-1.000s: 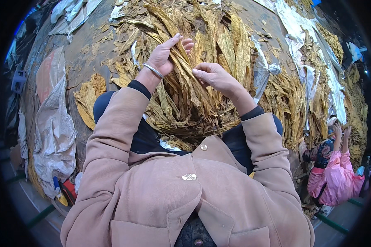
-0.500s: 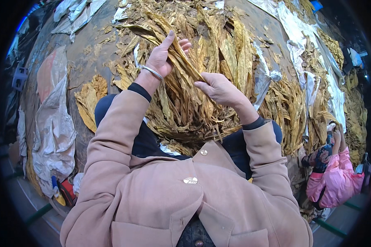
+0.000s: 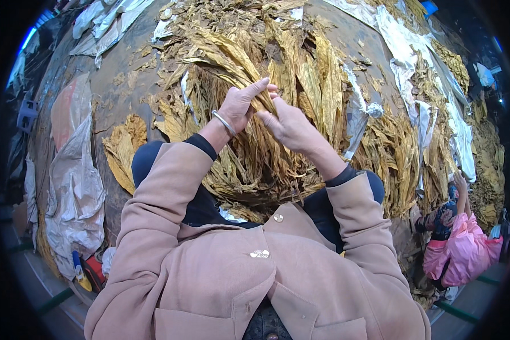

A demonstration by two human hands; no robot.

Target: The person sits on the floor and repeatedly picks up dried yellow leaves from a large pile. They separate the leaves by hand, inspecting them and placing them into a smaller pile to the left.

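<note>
A small bundle of dried tobacco leaves (image 3: 228, 52), golden-brown and long, slants up and away to the left from my hands. My left hand (image 3: 239, 107), with a silver bangle at the wrist, is closed around its narrow stem end, thumb on top. Close against it, my right hand (image 3: 296, 128) is closed on the stem tips, which its fingers mostly hide. Beneath both hands lies a broad heap of tobacco leaves (image 3: 243, 156), stems pointing toward me between my knees.
A single flat bunch of leaves (image 3: 122, 147) lies left of my knee. Crumpled white sheeting (image 3: 73, 175) covers the far left. A tied white cloth strip (image 3: 358, 122) divides the heap from more leaves (image 3: 388, 153) at right. A person in pink (image 3: 464, 249) works at the lower right.
My left hand has slid down the bundle toward the stem ends and now meets my right hand. The bundle's leaf end has drawn closer to me. At right, the other person's hands have shifted slightly.
</note>
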